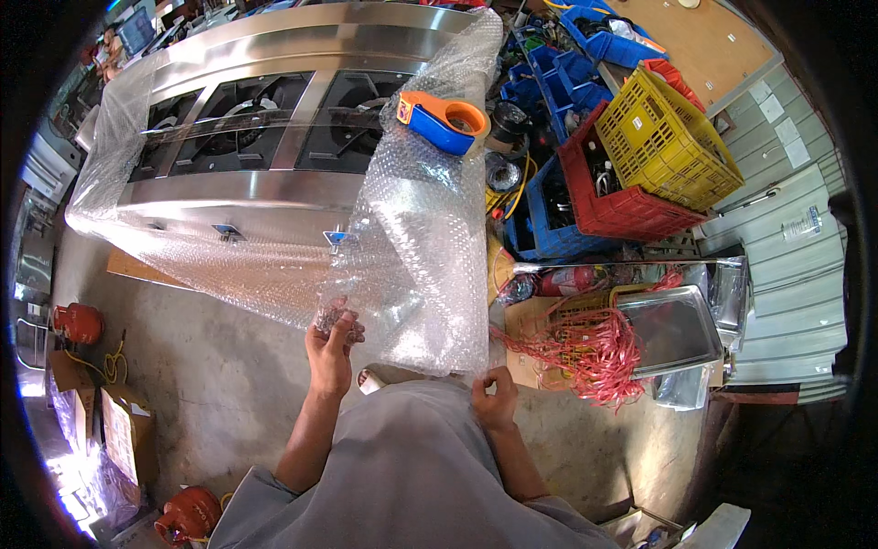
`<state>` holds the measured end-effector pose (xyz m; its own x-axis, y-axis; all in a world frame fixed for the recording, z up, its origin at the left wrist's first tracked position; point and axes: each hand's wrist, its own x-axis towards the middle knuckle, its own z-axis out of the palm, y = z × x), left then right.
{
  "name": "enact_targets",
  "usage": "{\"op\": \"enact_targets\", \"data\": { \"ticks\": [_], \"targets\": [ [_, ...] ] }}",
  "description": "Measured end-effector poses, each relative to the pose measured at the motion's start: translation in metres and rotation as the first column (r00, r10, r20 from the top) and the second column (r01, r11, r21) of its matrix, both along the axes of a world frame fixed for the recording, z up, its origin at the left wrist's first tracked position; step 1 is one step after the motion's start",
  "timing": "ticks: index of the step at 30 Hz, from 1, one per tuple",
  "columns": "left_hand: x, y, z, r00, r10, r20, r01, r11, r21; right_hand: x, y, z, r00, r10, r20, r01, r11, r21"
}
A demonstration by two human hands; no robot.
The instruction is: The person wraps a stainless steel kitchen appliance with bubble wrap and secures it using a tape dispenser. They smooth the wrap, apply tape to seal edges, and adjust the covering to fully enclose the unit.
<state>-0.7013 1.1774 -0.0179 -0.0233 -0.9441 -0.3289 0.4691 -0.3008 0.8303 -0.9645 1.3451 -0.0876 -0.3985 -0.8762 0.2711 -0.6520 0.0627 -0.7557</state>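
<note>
A stainless steel gas stove with several black burner grates stands in front of me, partly covered by clear bubble wrap. The wrap hangs over its right end and along its front. My left hand is closed on the lower edge of the wrap, its fingertips seen through the plastic. At the wrap's lower right corner, my right hand has its fingers curled in a pinch on the edge. A blue and orange tape dispenser rests on the wrap over the stove's right end.
To the right, a yellow crate sits on a red crate, beside blue bins. Tangled pink strapping lies by a metal tray. Red gas cylinders and cardboard boxes stand on the floor at left.
</note>
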Motion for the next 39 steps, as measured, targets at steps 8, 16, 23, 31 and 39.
{"op": "enact_targets", "data": {
  "ticks": [8,16,23,31,39],
  "targets": [
    [0.000,0.016,-0.014,0.998,-0.049,-0.043,0.051,0.998,0.030,0.015,-0.082,0.080,0.997,0.033,-0.069,-0.041,0.992,-0.119],
    [-0.009,0.025,-0.008,0.999,-0.028,-0.028,0.030,0.998,0.049,0.044,-0.121,0.104,0.919,0.254,-0.302,-0.238,0.967,0.091],
    [-0.009,0.033,-0.009,0.999,-0.016,0.043,0.015,1.000,0.015,0.064,-0.108,0.102,0.837,0.298,-0.459,-0.248,0.954,0.168],
    [0.017,0.045,-0.012,0.920,-0.254,-0.299,0.274,0.961,0.025,0.059,-0.089,0.094,0.700,0.580,-0.417,-0.603,0.793,0.091],
    [-0.002,0.016,0.028,0.940,-0.078,0.333,0.093,0.995,-0.028,0.069,-0.095,0.078,0.628,0.659,-0.413,-0.689,0.718,0.099]
  ]
}}
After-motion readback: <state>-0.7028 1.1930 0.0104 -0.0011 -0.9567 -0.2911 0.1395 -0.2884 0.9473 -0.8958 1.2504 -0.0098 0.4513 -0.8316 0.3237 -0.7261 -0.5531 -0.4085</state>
